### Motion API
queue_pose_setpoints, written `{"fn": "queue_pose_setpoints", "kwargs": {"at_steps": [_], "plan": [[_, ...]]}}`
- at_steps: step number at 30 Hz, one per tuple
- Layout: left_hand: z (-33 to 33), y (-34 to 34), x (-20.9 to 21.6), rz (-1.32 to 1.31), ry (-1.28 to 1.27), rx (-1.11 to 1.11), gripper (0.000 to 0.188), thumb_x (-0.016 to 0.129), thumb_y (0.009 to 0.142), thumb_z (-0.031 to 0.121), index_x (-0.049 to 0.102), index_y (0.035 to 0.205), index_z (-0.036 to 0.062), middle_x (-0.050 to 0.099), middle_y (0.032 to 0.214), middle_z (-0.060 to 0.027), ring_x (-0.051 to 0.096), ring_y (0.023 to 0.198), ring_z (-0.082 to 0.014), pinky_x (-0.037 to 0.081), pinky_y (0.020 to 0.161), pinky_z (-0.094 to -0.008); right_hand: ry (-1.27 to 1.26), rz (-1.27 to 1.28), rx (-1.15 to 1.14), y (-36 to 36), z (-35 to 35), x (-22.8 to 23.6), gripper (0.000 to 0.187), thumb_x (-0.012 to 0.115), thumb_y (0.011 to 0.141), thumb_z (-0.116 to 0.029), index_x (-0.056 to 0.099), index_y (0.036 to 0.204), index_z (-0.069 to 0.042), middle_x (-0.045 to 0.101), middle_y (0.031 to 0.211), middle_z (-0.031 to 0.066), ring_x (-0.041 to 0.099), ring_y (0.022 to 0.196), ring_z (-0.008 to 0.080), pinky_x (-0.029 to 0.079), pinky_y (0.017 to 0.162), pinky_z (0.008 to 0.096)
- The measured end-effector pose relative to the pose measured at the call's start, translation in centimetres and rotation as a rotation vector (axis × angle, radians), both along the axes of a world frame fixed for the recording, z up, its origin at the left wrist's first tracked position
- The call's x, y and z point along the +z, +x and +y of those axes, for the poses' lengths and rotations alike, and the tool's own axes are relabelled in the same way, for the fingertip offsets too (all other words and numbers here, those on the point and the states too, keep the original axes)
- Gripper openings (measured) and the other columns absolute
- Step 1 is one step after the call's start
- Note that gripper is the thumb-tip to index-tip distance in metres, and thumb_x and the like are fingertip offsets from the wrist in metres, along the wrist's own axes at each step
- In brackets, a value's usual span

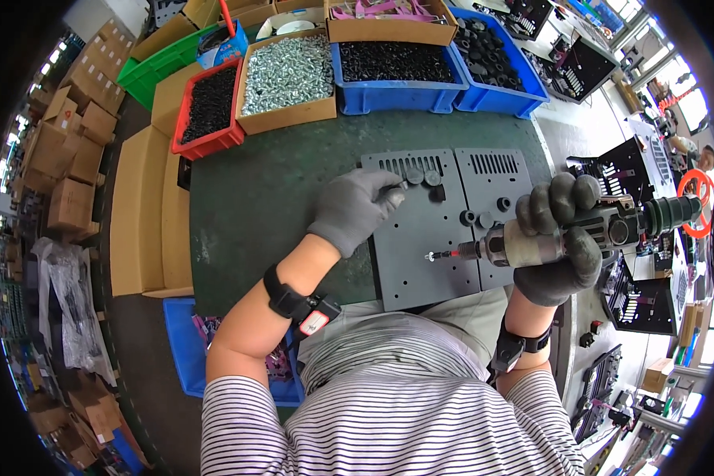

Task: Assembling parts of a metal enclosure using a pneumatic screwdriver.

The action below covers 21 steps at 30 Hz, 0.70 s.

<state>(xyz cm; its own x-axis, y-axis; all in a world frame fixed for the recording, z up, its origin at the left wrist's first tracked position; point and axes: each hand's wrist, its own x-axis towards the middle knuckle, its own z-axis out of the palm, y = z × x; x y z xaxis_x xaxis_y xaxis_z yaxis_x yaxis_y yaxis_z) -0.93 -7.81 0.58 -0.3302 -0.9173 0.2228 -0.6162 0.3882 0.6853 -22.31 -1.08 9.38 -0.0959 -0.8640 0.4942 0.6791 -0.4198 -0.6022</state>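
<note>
My right hand [559,238], in a dark grey glove, is wrapped round a power screwdriver [523,243] held level, pointing left. A small silver screw [431,256] sits at the tip of its bit, over a black slotted metal panel [408,278]. My left hand [355,208], gloved too, is above that panel's left edge with thumb and fingers pinched together; what is between them is too small to make out. Beside its fingertips lie round black rubber feet [432,178]. A second black panel [496,163] lies alongside, bearing more round feet [486,220] near the screwdriver.
Along the table's far edge stand a red bin [184,144] of black screws, a cardboard box [287,119] of silver screws and blue bins [397,99] of black parts. A blue bin [181,349] sits low at left. Black metal assemblies [639,305] stand on the right.
</note>
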Motion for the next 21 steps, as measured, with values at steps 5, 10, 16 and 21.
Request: {"fn": "queue_pose_setpoints", "kwargs": {"at_steps": [5,10,16,21], "plan": [[-0.8,2.6,0.9,0.057,0.372,0.078,0.023,0.066,0.082,0.023,0.067,0.096,0.0063,0.067,0.083,-0.007,0.061,0.073,-0.0147,0.047,0.067,-0.0288,0.017,0.023,0.014,1.1,-1.1,0.0,0.047,0.062,0.068,-0.011,0.047,0.112,-0.004,0.053,0.09,0.0106,0.057,0.072,0.0233,0.048,0.063,0.0346],[-1.2,2.9,1.1,-0.148,0.101,0.076,0.027,0.066,0.08,0.027,0.066,0.101,0.0107,0.064,0.085,-0.0095,0.061,0.078,-0.023,0.048,0.07,-0.0339,0.055,0.11,0.007,2.7,-3.0,0.0,0.048,0.061,0.069,-0.007,0.049,0.115,-0.002,0.057,0.09,0.0127,0.06,0.075,0.0254,0.051,0.066,0.0377],[-2.8,3.5,0.6,-0.105,0.015,0.035,0.028,0.063,0.08,0.029,0.065,0.104,0.0163,0.063,0.089,-0.0099,0.06,0.085,-0.0276,0.048,0.073,-0.0363,0.023,0.209,-0.056,4.4,-6.9,0.4,0.039,0.058,0.073,-0.002,0.05,0.111,-0.005,0.056,0.089,0.0108,0.059,0.078,0.023,0.051,0.069,0.0363],[-2.9,3.0,0.3,-0.168,0.044,-0.007,0.026,0.062,0.081,0.03,0.065,0.104,0.0176,0.064,0.092,-0.0087,0.061,0.086,-0.0279,0.049,0.073,-0.0374,0.076,0.37,-0.127,6.2,-10.0,0.2,0.035,0.057,0.074,-0.004,0.049,0.108,-0.003,0.056,0.088,0.0113,0.06,0.077,0.0229,0.051,0.07,0.0363]]}}
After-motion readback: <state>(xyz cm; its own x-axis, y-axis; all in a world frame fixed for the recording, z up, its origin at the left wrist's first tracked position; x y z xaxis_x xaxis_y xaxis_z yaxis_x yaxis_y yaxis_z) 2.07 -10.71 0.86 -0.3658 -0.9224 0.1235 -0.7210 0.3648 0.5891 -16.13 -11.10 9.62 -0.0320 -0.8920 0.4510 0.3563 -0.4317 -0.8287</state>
